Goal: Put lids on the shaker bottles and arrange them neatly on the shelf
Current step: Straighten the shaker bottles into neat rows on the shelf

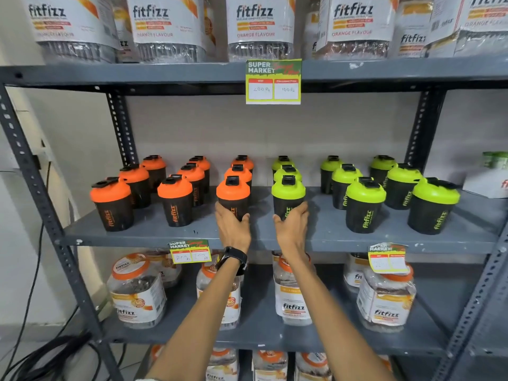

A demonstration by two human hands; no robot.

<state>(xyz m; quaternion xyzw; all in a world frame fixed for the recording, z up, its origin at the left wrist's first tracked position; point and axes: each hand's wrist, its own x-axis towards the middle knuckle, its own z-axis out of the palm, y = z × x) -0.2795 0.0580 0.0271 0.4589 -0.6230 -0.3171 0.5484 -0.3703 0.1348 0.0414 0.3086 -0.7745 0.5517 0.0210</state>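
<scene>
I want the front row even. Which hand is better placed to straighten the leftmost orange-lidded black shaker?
Left, probably. The left hand, gripping the front-centre orange-lidded black shaker, is on the side of the leftmost orange-lidded black shaker; the right hand would cross over.

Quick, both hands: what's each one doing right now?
Left hand: closed around the front orange-lid bottle.
Right hand: closed around the front green-lid bottle.

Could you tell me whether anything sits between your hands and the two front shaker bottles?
Nothing visible does. The left hand already wraps the orange-lidded bottle, and the right hand wraps the green-lidded bottle, both standing on the shelf.
</scene>
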